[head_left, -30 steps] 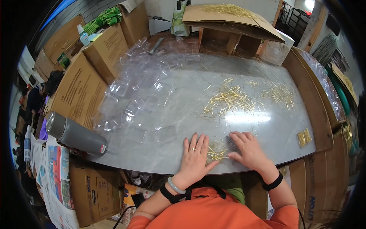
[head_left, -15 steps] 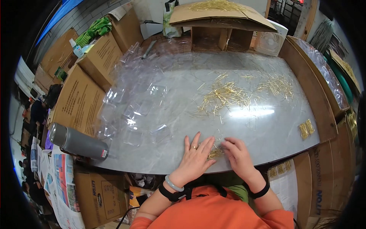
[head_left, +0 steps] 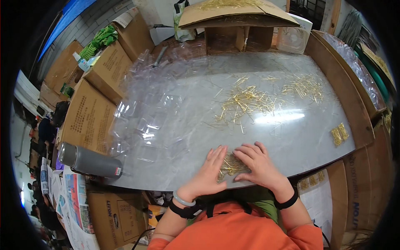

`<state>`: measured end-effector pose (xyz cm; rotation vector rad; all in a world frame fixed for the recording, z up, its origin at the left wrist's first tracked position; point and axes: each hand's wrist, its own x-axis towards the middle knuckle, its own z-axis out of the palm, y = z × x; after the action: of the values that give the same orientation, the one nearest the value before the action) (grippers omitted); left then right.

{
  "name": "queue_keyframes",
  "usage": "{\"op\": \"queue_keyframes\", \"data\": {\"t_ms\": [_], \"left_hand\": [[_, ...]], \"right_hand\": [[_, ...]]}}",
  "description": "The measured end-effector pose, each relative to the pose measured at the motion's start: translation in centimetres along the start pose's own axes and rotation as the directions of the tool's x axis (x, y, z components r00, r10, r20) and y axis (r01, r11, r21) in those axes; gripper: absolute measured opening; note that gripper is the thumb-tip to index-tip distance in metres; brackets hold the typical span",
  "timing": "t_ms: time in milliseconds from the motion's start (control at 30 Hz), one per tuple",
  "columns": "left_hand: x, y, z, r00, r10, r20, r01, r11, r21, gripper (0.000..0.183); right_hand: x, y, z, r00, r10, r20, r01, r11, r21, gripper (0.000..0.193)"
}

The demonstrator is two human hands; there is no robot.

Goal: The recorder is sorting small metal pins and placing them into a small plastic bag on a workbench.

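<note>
Several gold wire hooks point(head_left: 230, 165) lie gathered in a small bundle at the near edge of the grey tabletop point(head_left: 196, 125). My left hand point(head_left: 208, 170) rests along the bundle's left side, fingers stretched forward and thumb apart. On its right side my right hand point(head_left: 259, 167) lies with fingers extended over the hooks' ends. Both palms flank the bundle without closing round it, and part of it is hidden under the fingers. Farther out lies a loose heap of gold hooks point(head_left: 246, 102), with a second scattered heap point(head_left: 303, 88) to its right.
Clear plastic boxes point(head_left: 152, 96) cover the table's left side. A grey bottle point(head_left: 89, 160) lies at the near left. Two gold hook bundles point(head_left: 340, 134) sit near the right edge. Cardboard boxes point(head_left: 89, 116) line the left; a white fan point(head_left: 293, 36) stands at the back.
My hands have come to both sides of the hooks; the right has moved forward and its fingers have straightened. More of the bundle shows between them. The view has shifted slightly.
</note>
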<state>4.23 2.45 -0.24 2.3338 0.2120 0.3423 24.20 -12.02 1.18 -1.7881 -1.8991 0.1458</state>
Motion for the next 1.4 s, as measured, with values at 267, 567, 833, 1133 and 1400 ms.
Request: {"op": "queue_keyframes", "data": {"t_ms": [267, 567, 833, 1133, 1400], "left_hand": [[-0.9, 0.2, -3.1, 0.979, -0.028, 0.2, 0.022, 0.999, 0.031, 0.089], [-3.0, 2.7, -1.9, 0.99, -0.099, -0.098, 0.12, 0.964, 0.238, 0.046], [-3.1, 3.2, -0.4, 0.971, -0.189, -0.147, 0.213, 0.962, 0.169, 0.033], [-2.0, 3.2, -2.5, 0.983, -0.082, -0.165, 0.144, 0.901, 0.41, 0.061], [-0.2, 4.0, 0.8, 0.933, -0.263, -0.245, 0.333, 0.887, 0.319, 0.061]], "right_hand": [[-0.7, -0.3, 2.1, 0.987, 0.128, -0.099, -0.125, 0.992, 0.035, 0.048], [0.0, -0.7, 1.5, 0.995, 0.021, -0.098, -0.024, 0.999, -0.034, 0.054], [0.4, -1.4, 1.8, 0.991, 0.07, -0.11, -0.075, 0.997, -0.037, 0.047], [0.0, -0.9, 1.2, 0.993, 0.073, -0.092, -0.068, 0.996, 0.063, 0.059], [-0.3, -0.8, 1.0, 0.999, 0.024, -0.021, -0.024, 1.0, 0.019, 0.075]]}}
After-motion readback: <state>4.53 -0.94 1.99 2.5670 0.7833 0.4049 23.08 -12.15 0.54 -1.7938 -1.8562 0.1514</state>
